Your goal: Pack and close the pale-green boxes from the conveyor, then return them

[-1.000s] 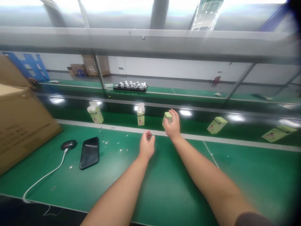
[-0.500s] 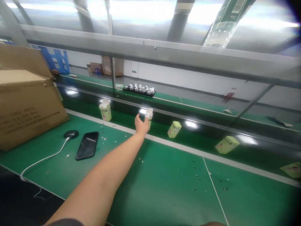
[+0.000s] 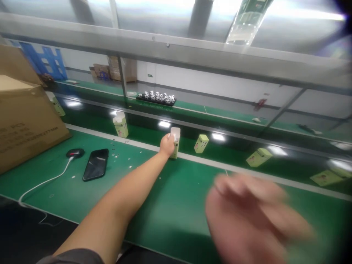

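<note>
My left hand point(image 3: 167, 145) is closed around a small light-green carton point(image 3: 176, 147) whose white top flap stands up. The carton is upright at the near edge of the dark green conveyor belt. My right hand point(image 3: 247, 216) is large and smeared by motion in the right foreground, over the green table; its fingers are too blurred to read. To the left on the belt stands another green carton point(image 3: 121, 125) with its flaps up. Right of my left hand is a closed green carton point(image 3: 201, 143), and a further carton point(image 3: 259, 157) lies beyond it.
A big cardboard box point(image 3: 30, 128) takes up the left side. Near it lie a black phone point(image 3: 96, 164) and a black puck-shaped device point(image 3: 75, 153) with a white cable. Behind the belt sits a tray of small football-patterned balls point(image 3: 156, 97). A metal beam point(image 3: 170, 53) crosses above.
My left hand has closed on the carton and brought it to the belt's near edge. My right hand has come into view from below. The camera view has shifted slightly.
</note>
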{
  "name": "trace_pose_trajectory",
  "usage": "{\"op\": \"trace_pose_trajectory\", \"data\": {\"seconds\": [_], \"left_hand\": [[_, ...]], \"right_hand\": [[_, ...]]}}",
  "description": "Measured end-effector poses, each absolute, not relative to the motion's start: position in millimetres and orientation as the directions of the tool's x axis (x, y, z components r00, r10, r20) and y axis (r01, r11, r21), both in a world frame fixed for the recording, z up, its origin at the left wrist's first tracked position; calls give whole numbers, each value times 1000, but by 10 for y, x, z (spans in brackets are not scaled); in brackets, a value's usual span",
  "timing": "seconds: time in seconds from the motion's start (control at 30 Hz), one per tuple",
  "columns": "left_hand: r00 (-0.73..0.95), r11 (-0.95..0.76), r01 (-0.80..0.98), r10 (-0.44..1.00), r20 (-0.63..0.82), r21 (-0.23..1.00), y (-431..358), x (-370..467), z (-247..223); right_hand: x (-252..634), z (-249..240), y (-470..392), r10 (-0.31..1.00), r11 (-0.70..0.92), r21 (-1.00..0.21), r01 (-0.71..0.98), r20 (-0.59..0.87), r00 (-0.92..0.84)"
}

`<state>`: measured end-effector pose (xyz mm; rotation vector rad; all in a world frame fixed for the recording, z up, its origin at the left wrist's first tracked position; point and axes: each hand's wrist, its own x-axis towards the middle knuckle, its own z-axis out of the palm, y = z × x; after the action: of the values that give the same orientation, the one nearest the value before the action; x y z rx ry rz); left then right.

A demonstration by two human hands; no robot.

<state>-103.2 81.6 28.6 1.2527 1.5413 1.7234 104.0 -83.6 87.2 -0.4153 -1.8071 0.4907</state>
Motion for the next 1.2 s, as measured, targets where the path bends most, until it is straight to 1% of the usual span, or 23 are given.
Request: {"op": "trace_pose_trajectory", "data": {"seconds": [0.03, 0.07, 0.1, 0.13, 0.17, 0.2, 0.23, 0.27, 0.3, 0.33, 0.4, 0.47, 0.53, 0.6, 0.67, 0.73, 0.8, 0.87, 0.97, 1.07, 1.2], "left_hand": [[-437, -274, 190, 836, 331, 943, 711, -959, 284], [-425, -321, 171, 829, 364, 931, 609, -886, 275], [-414, -363, 146, 822, 390, 920, 512, -815, 255], [-402, -392, 123, 820, 407, 912, 423, -750, 225], [-385, -401, 112, 826, 412, 909, 342, -695, 185], [-362, -394, 114, 838, 408, 912, 271, -652, 138], [-330, -385, 122, 854, 403, 915, 210, -625, 90], [-293, -381, 117, 869, 398, 917, 160, -613, 44], [-248, -379, 90, 887, 389, 921, 118, -616, 6], [-204, -374, 42, 905, 374, 926, 83, -633, -20], [-151, -336, -66, 934, 324, 939, 32, -690, -30], [-117, -293, -112, 953, 281, 949, 0, -748, 7], [-76, -284, -130, 958, 276, 950, -10, -777, 66], [-59, -304, -180, 953, 298, 936, 0, -768, 117], [-111, -302, -202, 952, 285, 932, 23, -740, 142], [-180, -284, -187, 951, 252, 940, 37, -719, 139], [-214, -297, -173, 942, 259, 939, 24, -721, 118], [-220, -373, -137, 915, 339, 918, -17, -744, 95], [-175, -507, 9, 848, 500, 862, -90, -783, 79], [-126, -550, 144, 814, 566, 823, -115, -802, 78], [-125, -535, 223, 813, 569, 815, -84, -798, 82]], "right_hand": [[894, 802, -698, 605, 791, -611, -15, 786, -132], [748, 714, -543, 691, 722, -689, -57, 723, 14], [611, 608, -382, 796, 606, -792, -79, 602, 65], [489, 489, -228, 889, 458, -883, -100, 455, 55], [387, 364, -95, 952, 305, -940, -152, 299, 56], [307, 244, 9, 987, 160, -963, -217, 150, 61], [251, 136, 81, 998, 53, -963, -265, 41, 50], [214, 47, 121, 999, -17, -949, -314, -32, 40], [195, -21, 136, 997, -52, -934, -353, -66, 27], [189, -66, 135, 998, -60, -922, -383, -69, 10], [202, -102, 118, 999, -41, -904, -425, -29, -36], [229, -90, 121, 994, -26, -905, -424, 22, -109], [258, -54, 159, 984, -7, -917, -399, 65, -166], [286, -8, 216, 980, 66, -923, -379, 132, -151], [320, 36, 267, 970, 187, -923, -337, 228, -86], [368, 63, 292, 944, 304, -918, -254, 326, -46], [440, 66, 284, 906, 410, -899, -157, 421, -42], [532, 47, 256, 840, 534, -844, -56, 537, -76], [671, 8, 221, 712, 696, -715, 68, 676, -189], [738, 1, 218, 655, 752, -643, 147, 706, -269], [697, 55, 231, 691, 723, -660, 206, 688, -221]]}}
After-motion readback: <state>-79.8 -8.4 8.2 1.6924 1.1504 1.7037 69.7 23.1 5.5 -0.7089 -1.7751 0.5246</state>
